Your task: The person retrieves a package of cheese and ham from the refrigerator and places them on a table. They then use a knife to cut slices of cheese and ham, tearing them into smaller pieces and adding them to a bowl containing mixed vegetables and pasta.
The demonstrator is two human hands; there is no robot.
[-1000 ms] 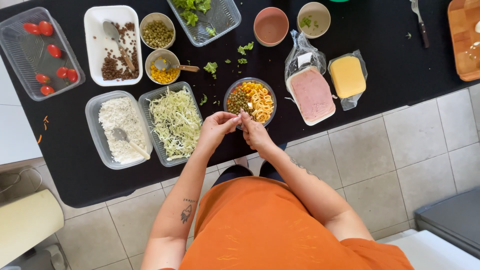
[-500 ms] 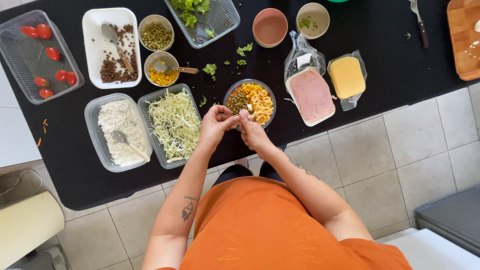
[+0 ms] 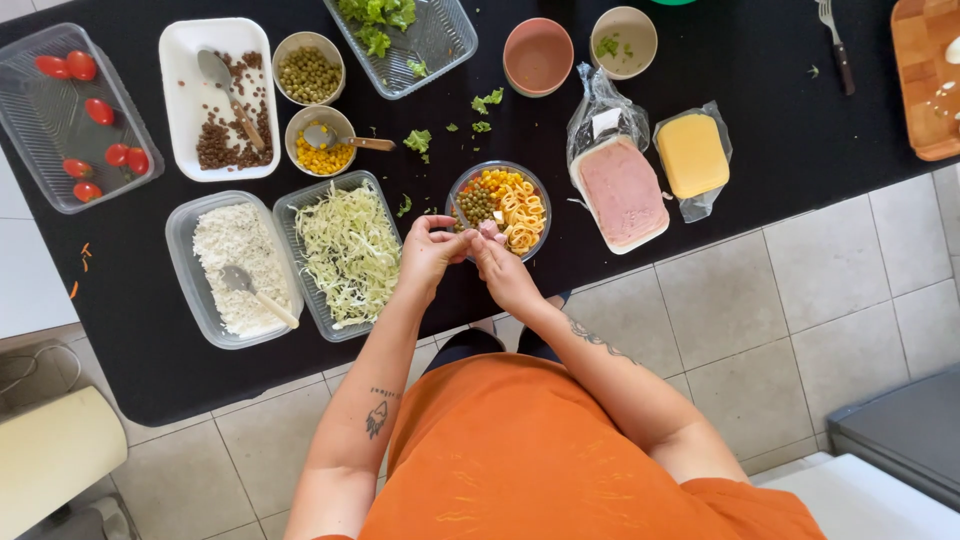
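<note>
My left hand and my right hand meet at the near rim of a small glass bowl on the black table. The bowl holds spiral pasta, corn and green peas. Both hands pinch a small pink piece of ham between their fingertips, just over the bowl's edge. A block of pink ham in a clear bag lies right of the bowl, and a yellow cheese block lies beside it.
Left of the bowl stand trays of shredded cabbage and white rice with a spoon. Further back are beans, peas, corn, tomatoes, lettuce, two empty-looking bowls, a fork and a wooden board.
Both hands stay at the bowl's near rim; the fingers have shifted slightly around the pink piece. Nothing else on the table has moved.
</note>
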